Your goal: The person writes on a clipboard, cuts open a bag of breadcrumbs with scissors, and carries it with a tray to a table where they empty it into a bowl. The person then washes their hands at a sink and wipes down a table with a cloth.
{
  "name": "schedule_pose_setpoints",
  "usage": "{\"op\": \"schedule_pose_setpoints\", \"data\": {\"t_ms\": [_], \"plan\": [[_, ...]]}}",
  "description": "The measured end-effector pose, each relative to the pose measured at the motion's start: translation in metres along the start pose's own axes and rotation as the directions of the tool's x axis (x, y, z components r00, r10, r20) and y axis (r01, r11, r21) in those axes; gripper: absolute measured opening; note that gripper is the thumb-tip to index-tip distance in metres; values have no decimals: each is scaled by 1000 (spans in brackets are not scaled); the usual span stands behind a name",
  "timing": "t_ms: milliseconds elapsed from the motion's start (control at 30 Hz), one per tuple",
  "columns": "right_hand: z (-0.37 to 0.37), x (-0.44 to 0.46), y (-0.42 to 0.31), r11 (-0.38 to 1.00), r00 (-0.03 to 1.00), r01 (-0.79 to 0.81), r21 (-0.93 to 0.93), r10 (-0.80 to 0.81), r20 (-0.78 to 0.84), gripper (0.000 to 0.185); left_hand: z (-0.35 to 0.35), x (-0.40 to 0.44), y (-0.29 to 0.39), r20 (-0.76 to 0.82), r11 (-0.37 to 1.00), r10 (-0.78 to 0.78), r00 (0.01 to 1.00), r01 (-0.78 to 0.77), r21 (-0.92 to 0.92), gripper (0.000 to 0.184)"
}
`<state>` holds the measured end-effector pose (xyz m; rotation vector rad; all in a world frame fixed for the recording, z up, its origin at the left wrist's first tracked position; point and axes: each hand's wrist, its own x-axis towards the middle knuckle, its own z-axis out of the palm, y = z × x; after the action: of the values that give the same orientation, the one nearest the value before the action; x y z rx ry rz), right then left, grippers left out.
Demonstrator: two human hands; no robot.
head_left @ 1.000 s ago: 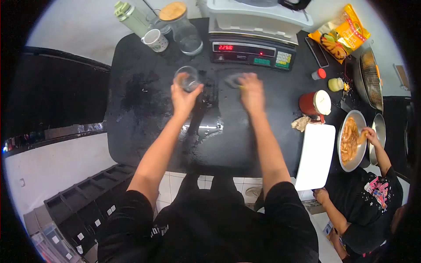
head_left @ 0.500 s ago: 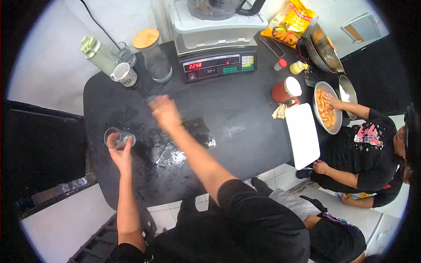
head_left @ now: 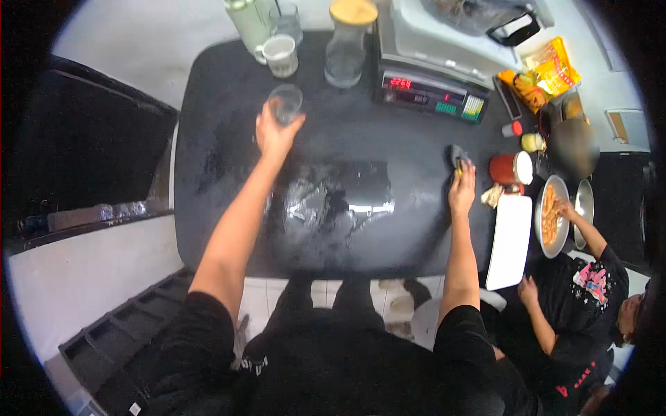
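My left hand is wrapped round a clear glass near the back left of the black table. Over at the table's right side, my right hand is closed on a small grey cloth or sponge with a bit of yellow showing. The glass is close to a white mug. Wet patches shine on the middle of the table. Just right of my right hand are a red jug with a white lid and a crumpled beige cloth.
A scale bearing a grey bin, a wood-lidded jar and a green bottle line the back. A white board lies right. A co-worker's hand is in a metal bowl of orange-brown food.
My right hand has swept from the left-middle to the table's right side with the cloth or sponge. My left hand still holds the glass, now nearer the mug. The camera view has shifted.
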<state>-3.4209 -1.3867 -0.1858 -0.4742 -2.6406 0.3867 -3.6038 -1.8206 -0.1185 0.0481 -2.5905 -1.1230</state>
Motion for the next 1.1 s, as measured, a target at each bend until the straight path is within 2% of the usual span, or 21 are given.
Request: {"op": "schedule_pose_setpoints", "data": {"t_ms": [100,133,200,233,267,333,367,400,433,467,500,533,567,600,633,700,733,767,867,1000,1100], "plan": [[1,-47,-47,980,991,-130,151,126,33,42,14,9,11,-1,1000,-9,1000,9,1,61],[10,-60,-74,981,1000,10,192,-14,19,41,11,6,24,30,996,-93,995,93,-14,63],[42,-85,-135,954,987,118,276,-143,72,38,25,9,15,37,998,-1,999,3,-60,67],[37,-87,-174,955,946,184,234,-236,222,37,30,13,18,39,998,15,999,-12,-54,68],[30,-90,-206,950,922,244,194,-289,258,37,28,16,22,182,993,-28,983,47,-105,78],[26,-90,-226,952,926,227,204,-276,259,37,20,35,18,476,991,49,878,-103,88,94],[23,-92,-223,948,916,225,224,-285,284,38,-2,55,34,594,920,-142,792,-116,374,99],[21,-91,-219,944,905,224,242,-294,309,39,-28,80,47,628,766,-359,690,-167,621,104],[20,-93,-219,943,912,229,242,-295,287,39,-38,108,37,398,775,-202,895,-102,624,103],[20,-97,-220,951,905,234,201,-289,311,39,-47,144,26,121,798,-30,992,-49,601,101],[22,-96,-220,960,903,234,152,-273,332,40,-78,181,49,83,911,-12,996,-23,412,100],[25,-95,-222,970,921,210,125,-239,307,40,-80,221,49,-145,966,177,973,-143,216,101],[27,-95,-221,954,908,268,131,-296,297,41,-84,253,68,-233,965,255,938,-234,114,110],[28,-97,-219,943,897,310,122,-333,292,42,-81,290,76,-193,951,263,945,-221,215,122],[26,-99,-217,944,895,289,157,-325,306,42,-75,305,84,-163,953,297,941,-281,113,126],[28,-96,-217,946,899,279,163,-317,302,42,-54,350,71,16,878,309,951,-292,380,107],[29,-98,-218,947,901,289,141,-319,295,42,-38,382,44,187,843,357,915,-402,358,87],[29,-98,-221,951,906,279,133,-307,291,42,-34,390,14,222,783,425,878,-480,396,69],[22,-103,-228,957,916,256,136,-285,280,42,-58,344,21,-40,871,400,916,-367,326,49],[11,-95,-223,959,912,235,159,-274,306,43,-81,349,-45,-104,859,483,870,-448,247,39],[18,-98,-219,940,916,299,166,-332,226,45,-130,275,-41,-156,879,464,872,-432,203,34]]}}
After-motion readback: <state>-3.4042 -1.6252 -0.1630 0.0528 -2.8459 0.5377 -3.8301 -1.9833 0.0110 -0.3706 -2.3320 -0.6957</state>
